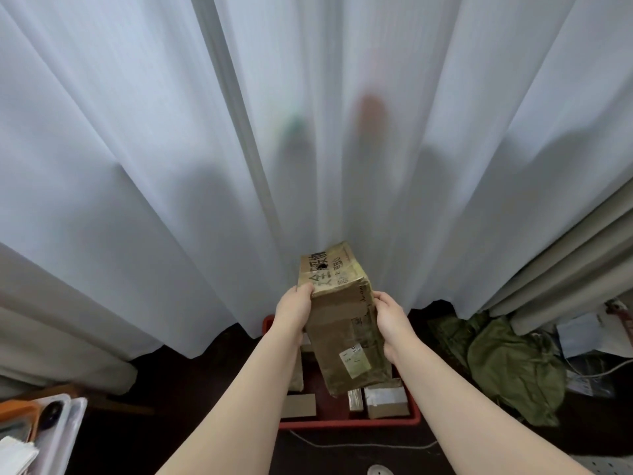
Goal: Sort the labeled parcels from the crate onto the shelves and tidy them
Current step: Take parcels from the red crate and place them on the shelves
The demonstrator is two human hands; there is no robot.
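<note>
I hold a tall brown cardboard parcel (342, 320) up in front of me, above the red crate (349, 422) on the dark floor. The parcel bears black printed characters on its top face and a small white label low on its near side. My left hand (294, 308) grips its left edge, thumb on the top corner. My right hand (392, 320) grips its right side. Several smaller taped parcels (385, 399) lie in the crate below, partly hidden by the held parcel and my arms. No shelves are in view.
A white pleated curtain (239, 149) hangs straight ahead, down to the floor. Green cloth (513, 365) is heaped at the right, with papers and cables beyond it. White trays with an orange item (37, 426) sit at the bottom left. A white cord (359, 445) crosses the floor.
</note>
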